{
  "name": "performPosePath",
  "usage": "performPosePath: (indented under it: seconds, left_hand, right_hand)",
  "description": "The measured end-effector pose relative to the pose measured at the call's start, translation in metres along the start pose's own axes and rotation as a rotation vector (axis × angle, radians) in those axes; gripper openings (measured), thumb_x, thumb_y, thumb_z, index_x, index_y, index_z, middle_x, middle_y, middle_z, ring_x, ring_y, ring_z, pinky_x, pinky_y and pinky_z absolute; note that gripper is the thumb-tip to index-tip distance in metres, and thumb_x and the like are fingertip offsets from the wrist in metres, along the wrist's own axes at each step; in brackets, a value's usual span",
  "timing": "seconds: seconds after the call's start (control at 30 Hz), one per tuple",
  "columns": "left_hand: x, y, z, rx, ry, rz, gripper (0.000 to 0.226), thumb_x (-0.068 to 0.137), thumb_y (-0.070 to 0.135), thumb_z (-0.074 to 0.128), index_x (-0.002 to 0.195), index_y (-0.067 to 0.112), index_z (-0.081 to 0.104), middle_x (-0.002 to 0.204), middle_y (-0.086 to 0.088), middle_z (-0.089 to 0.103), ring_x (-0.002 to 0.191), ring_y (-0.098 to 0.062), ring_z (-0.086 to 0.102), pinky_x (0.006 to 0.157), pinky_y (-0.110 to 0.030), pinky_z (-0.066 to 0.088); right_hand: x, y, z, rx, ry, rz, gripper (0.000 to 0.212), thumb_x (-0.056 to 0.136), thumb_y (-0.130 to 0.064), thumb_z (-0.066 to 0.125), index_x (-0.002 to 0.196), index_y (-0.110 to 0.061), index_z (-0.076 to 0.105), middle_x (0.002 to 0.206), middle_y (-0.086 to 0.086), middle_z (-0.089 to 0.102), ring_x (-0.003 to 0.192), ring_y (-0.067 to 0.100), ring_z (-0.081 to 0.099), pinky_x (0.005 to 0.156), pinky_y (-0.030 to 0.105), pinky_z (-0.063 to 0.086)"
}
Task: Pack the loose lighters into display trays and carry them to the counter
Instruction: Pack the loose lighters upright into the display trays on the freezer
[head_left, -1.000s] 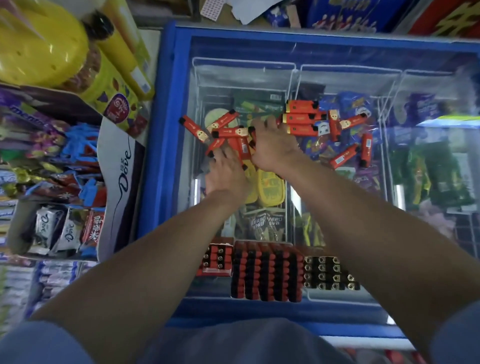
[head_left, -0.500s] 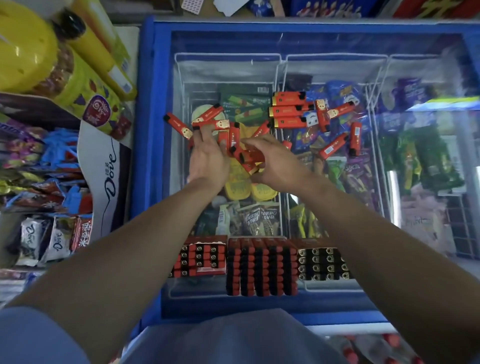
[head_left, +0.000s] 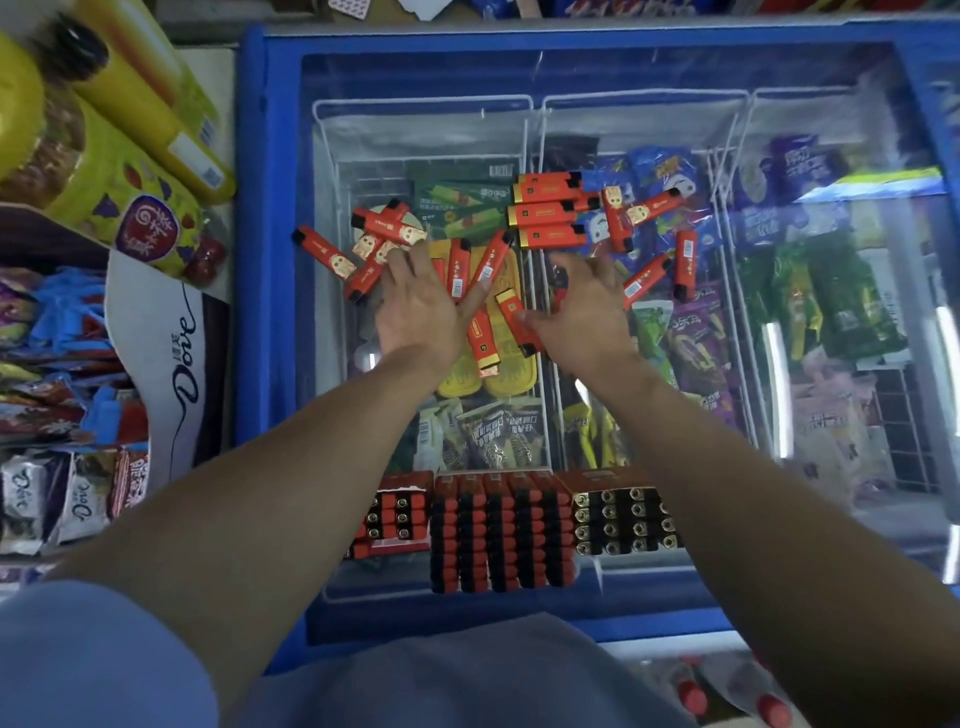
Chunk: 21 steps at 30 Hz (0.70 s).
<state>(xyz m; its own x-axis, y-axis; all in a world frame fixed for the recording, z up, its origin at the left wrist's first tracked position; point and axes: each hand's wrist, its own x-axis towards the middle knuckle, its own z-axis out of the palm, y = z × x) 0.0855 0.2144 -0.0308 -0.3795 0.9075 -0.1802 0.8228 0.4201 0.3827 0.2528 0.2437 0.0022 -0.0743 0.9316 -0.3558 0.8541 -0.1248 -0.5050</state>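
Several loose red lighters (head_left: 548, 214) lie scattered on the glass lid (head_left: 415, 130) of a blue chest freezer. My left hand (head_left: 415, 312) rests flat on the left cluster with fingers spread. My right hand (head_left: 584, 312) lies palm down beside it, fingers apart, its thumb touching a red lighter (head_left: 511, 314). Another lighter (head_left: 483, 335) sits between the two hands. Three display trays stand at the lid's near edge: a partly filled one (head_left: 389, 514) on the left, a full red-and-black one (head_left: 501, 530) in the middle, and one with gold-topped lighters (head_left: 623, 519) on the right.
The freezer's blue frame (head_left: 265, 260) borders the lid; ice-cream packs show under the glass. A Dove chocolate display (head_left: 171, 332) and snack racks crowd the left. Yellow boxes (head_left: 156, 104) stand at the back left. Red-capped bottles (head_left: 727, 696) sit below the near edge.
My hands have drawn apart: the right one slid right off the middle pile, and the left one now lies flat over the left cluster. Lighters between them have shifted.
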Motion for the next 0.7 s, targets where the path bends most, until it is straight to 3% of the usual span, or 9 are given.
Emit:
performPosePath:
  seconds: [0.1, 0.17, 0.2, 0.27, 0.3, 0.37, 0.43, 0.57, 0.7]
  left_hand:
    - [-0.006, 0.003, 0.002, -0.036, -0.017, 0.011, 0.080, 0.094, 0.066, 0.054, 0.147, 0.008, 0.039, 0.139, -0.017, 0.042, 0.125, -0.034, 0.047, 0.091, -0.047, 0.052]
    - [-0.015, 0.007, 0.002, -0.092, -0.022, 0.002, 0.087, 0.093, 0.068, 0.055, 0.151, 0.007, 0.033, 0.144, -0.018, 0.039, 0.132, -0.035, 0.043, 0.095, -0.048, 0.050]
    - [-0.021, 0.009, 0.003, -0.119, -0.024, -0.014, 0.093, 0.091, 0.068, 0.058, 0.154, 0.006, 0.029, 0.147, -0.019, 0.035, 0.135, -0.036, 0.041, 0.099, -0.048, 0.049]
    - [-0.034, 0.012, 0.005, -0.152, -0.037, -0.031, 0.102, 0.087, 0.065, 0.066, 0.157, 0.005, 0.023, 0.151, -0.020, 0.030, 0.139, -0.037, 0.037, 0.107, -0.048, 0.044]
    - [-0.039, 0.012, 0.007, -0.165, -0.044, -0.028, 0.103, 0.087, 0.060, 0.071, 0.158, 0.005, 0.021, 0.151, -0.021, 0.030, 0.140, -0.037, 0.036, 0.110, -0.048, 0.041]
    - [-0.046, 0.013, 0.011, -0.196, -0.064, -0.030, 0.097, 0.091, 0.049, 0.072, 0.159, 0.003, 0.020, 0.149, -0.020, 0.033, 0.139, -0.036, 0.035, 0.114, -0.045, 0.036]
    - [-0.051, 0.017, 0.014, -0.238, -0.079, -0.049, 0.084, 0.097, 0.040, 0.067, 0.158, 0.003, 0.023, 0.147, -0.021, 0.034, 0.136, -0.037, 0.038, 0.112, -0.046, 0.038]
    - [-0.053, 0.028, 0.010, -0.333, -0.102, -0.137, 0.057, 0.102, 0.027, 0.061, 0.148, 0.004, 0.037, 0.140, -0.020, 0.044, 0.121, -0.036, 0.053, 0.094, -0.043, 0.046]
    - [-0.050, 0.024, 0.003, -0.427, -0.152, -0.195, 0.042, 0.103, 0.032, 0.058, 0.136, 0.008, 0.050, 0.128, -0.012, 0.059, 0.110, -0.029, 0.061, 0.081, -0.033, 0.042]
  right_hand:
    - [-0.002, 0.004, 0.004, 0.090, -0.004, 0.058, 0.075, 0.079, -0.026, 0.087, 0.145, -0.022, 0.051, 0.142, 0.011, 0.046, 0.131, 0.031, 0.049, 0.112, 0.042, 0.041]
    - [-0.006, 0.005, 0.004, 0.069, -0.043, 0.075, 0.074, 0.081, -0.024, 0.086, 0.146, -0.022, 0.050, 0.142, 0.009, 0.049, 0.128, 0.026, 0.053, 0.093, 0.016, 0.036]
    - [-0.009, 0.006, 0.004, 0.052, -0.060, 0.089, 0.074, 0.082, -0.024, 0.085, 0.146, -0.023, 0.048, 0.141, 0.006, 0.051, 0.126, 0.023, 0.054, 0.080, 0.010, 0.030]
    - [-0.014, 0.004, 0.009, 0.106, -0.064, 0.118, 0.067, 0.083, -0.026, 0.084, 0.142, -0.022, 0.052, 0.125, 0.001, 0.065, 0.112, 0.017, 0.063, 0.068, 0.003, 0.029]
    - [-0.016, 0.003, 0.013, 0.154, -0.064, 0.138, 0.060, 0.083, -0.026, 0.084, 0.136, -0.022, 0.058, 0.111, -0.004, 0.071, 0.101, 0.014, 0.068, 0.072, -0.001, 0.037]
    - [-0.022, 0.001, 0.021, 0.250, -0.050, 0.182, 0.055, 0.080, -0.025, 0.085, 0.131, -0.024, 0.065, 0.092, -0.008, 0.076, 0.084, 0.012, 0.074, 0.078, 0.025, 0.060]
    - [-0.025, 0.000, 0.027, 0.339, -0.059, 0.189, 0.046, 0.081, -0.024, 0.084, 0.125, -0.022, 0.071, 0.081, -0.006, 0.077, 0.073, 0.012, 0.075, 0.069, 0.038, 0.064]
    - [-0.025, -0.009, 0.028, 0.617, -0.103, 0.311, 0.028, 0.087, -0.018, 0.079, 0.114, -0.014, 0.077, 0.088, 0.000, 0.079, 0.079, 0.015, 0.076, 0.079, 0.040, 0.064]
    - [-0.029, -0.016, 0.027, 0.850, -0.231, 0.429, 0.017, 0.097, -0.007, 0.066, 0.109, -0.011, 0.077, 0.097, 0.008, 0.079, 0.081, 0.018, 0.071, 0.085, 0.042, 0.062]
